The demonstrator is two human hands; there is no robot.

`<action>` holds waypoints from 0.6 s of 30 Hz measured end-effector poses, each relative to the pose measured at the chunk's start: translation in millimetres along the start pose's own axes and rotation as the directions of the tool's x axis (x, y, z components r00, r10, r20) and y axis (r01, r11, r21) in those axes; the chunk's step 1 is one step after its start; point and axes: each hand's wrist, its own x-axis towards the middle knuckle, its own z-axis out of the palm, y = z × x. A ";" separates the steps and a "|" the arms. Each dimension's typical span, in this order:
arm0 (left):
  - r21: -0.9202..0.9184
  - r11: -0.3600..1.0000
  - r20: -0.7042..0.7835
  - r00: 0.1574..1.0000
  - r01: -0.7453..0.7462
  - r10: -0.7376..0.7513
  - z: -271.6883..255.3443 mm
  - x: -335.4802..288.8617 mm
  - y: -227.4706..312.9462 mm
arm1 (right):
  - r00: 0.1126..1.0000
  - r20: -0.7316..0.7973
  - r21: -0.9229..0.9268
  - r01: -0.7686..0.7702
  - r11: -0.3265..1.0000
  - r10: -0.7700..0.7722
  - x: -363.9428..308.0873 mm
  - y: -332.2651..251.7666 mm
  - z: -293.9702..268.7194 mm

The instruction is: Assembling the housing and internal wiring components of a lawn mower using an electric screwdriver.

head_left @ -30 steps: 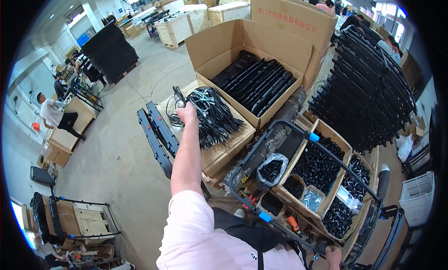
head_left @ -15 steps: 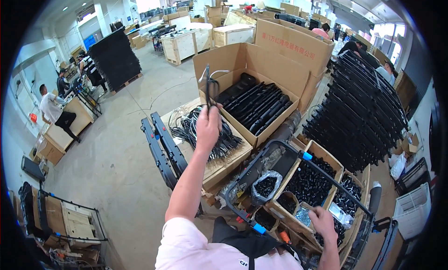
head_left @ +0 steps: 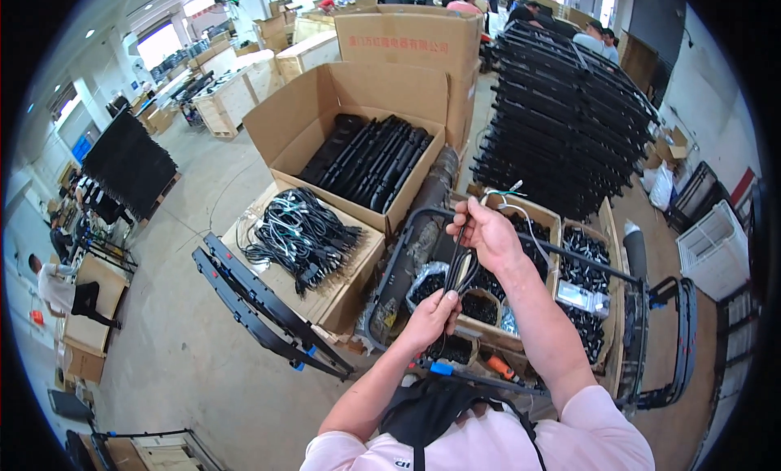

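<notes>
A bundled black cable (head_left: pixel 460 277) with loose white and green wire ends is held up in front of me, over the boxes of small parts. My left hand (head_left: pixel 433 318) is closed around its lower part. Higher up, my right hand (head_left: pixel 490 237) pinches the bundle close to the bare wire ends, its fingers curled. To the left, a pile of similar black cables (head_left: pixel 301 235) with white connectors lies on a wooden crate top (head_left: pixel 370 255).
Behind the pile stands an open carton (head_left: pixel 285 155) of long black plastic parts. A black tubular frame (head_left: pixel 382 288) with blue clips surrounds bins of small black parts (head_left: pixel 584 255). Black frames (head_left: pixel 561 121) are stacked at right; long black rails (head_left: pixel 256 296) stand at left.
The left hand has brought the cable from above the pile rightward and down. My right hand has risen from the parts boxes and taken hold of it. The view has turned right.
</notes>
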 end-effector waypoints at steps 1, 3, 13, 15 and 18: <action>-0.056 0.998 0.026 1.000 -0.007 0.009 0.8 2.3 -3.7 | 1.000 0.006 0.026 -0.009 1.000 0.009 8.1 4.2 -11.7; -0.265 0.961 0.107 0.993 0.075 -0.048 3.7 1.8 -1.0 | 0.997 -0.076 0.039 -0.031 0.999 0.034 19.6 5.1 -23.0; -0.509 0.759 0.462 0.873 0.406 -0.157 20.1 -9.4 11.8 | 0.923 -0.384 0.115 0.018 0.993 0.027 41.5 -31.9 -75.3; -0.564 0.698 0.488 0.860 0.442 -0.151 23.5 -21.4 7.5 | 0.891 -0.455 0.093 0.049 0.994 -0.002 34.1 -40.6 -90.8; -0.521 0.713 0.519 0.837 0.469 -0.172 28.5 -33.6 10.3 | 0.866 -0.499 0.069 0.085 0.994 -0.039 23.2 -48.5 -104.8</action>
